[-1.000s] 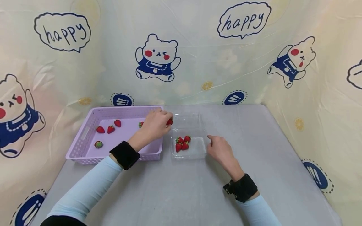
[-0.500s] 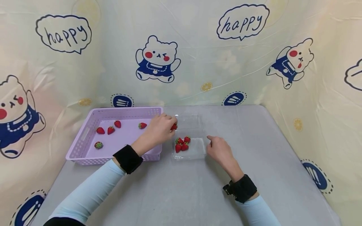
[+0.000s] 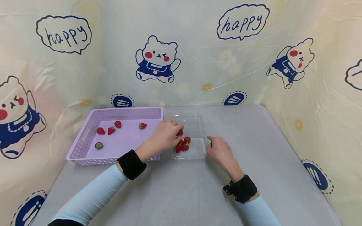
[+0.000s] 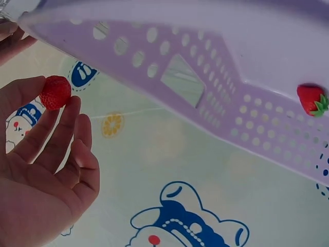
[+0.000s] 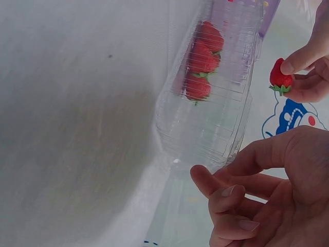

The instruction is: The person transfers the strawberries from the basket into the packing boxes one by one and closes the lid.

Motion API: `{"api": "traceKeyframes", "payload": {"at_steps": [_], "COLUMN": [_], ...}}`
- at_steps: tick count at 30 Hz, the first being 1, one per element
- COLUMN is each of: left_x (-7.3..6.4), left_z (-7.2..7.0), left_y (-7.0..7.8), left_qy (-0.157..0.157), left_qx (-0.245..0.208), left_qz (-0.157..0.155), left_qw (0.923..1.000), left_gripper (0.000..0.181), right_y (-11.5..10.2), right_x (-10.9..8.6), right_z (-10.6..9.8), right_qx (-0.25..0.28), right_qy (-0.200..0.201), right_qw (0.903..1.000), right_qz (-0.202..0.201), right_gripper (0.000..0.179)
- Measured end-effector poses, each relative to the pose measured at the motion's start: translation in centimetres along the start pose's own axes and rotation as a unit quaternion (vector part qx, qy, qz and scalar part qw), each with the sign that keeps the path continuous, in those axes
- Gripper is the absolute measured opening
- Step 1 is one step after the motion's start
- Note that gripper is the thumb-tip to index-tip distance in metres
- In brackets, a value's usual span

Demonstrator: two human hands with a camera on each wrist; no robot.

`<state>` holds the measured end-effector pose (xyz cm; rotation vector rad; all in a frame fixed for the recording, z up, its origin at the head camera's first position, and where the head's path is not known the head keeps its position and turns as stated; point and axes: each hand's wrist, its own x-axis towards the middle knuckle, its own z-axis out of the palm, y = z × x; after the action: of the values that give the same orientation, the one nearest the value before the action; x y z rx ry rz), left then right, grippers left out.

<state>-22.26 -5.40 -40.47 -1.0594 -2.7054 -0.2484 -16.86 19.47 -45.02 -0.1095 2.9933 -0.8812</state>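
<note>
My left hand (image 3: 168, 133) pinches a strawberry (image 4: 55, 92) between thumb and fingertips; its green leaves show in the right wrist view. It is above the near left part of an open clear plastic box (image 3: 198, 147), whose see-through lid (image 3: 188, 121) lies folded back. Several strawberries (image 3: 185, 146) sit together in the left side of the box, partly covered by my left hand in the head view. At the box's right edge is my right hand (image 3: 222, 150), thumb and index finger at the rim (image 5: 234, 154), the other fingers curled in.
A lilac basket (image 3: 124, 161) with perforated walls stands left of the box, with several strawberries (image 3: 111, 130) spread on its floor. Both stand on a grey tabletop (image 3: 181, 191). A printed curtain (image 3: 192, 62) rises behind.
The left hand has moved right and toward the near side with its strawberry, from the basket's right edge to over the box. The right hand has stayed at the box's edge.
</note>
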Motion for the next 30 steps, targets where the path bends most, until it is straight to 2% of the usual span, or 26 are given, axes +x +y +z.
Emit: {"api": "traceKeyframes", "payload": {"at_steps": [4, 11, 20, 30], "left_x": [0.0, 0.0, -0.3, -0.2], "left_z": [0.4, 1.5, 3.1, 5.0], "left_y": [0.7, 1.6, 2.2, 2.4], "left_qy": [-0.001, -0.021, -0.001, 0.001], "left_qx": [-0.006, -0.03, -0.013, -0.036], "left_qz": [0.006, 0.006, 0.028, 0.013], "left_qw": [1.0, 0.9993, 0.9995, 0.9993], "left_gripper": [0.018, 0.023, 0.013, 0.016], "right_y": [0.0, 0.0, 0.1, 0.1], "right_x": [0.0, 0.0, 0.0, 0.0], "right_z": [-0.1, -0.1, 0.0, 0.0], "right_qx": [-0.001, 0.0, 0.0, -0.003], "right_qy": [0.0, 0.0, -0.002, 0.002], "right_qw": [1.0, 1.0, 1.0, 1.0], "right_qz": [0.0, -0.002, 0.001, -0.002], "right_gripper": [0.05, 0.05, 0.05, 0.048]}}
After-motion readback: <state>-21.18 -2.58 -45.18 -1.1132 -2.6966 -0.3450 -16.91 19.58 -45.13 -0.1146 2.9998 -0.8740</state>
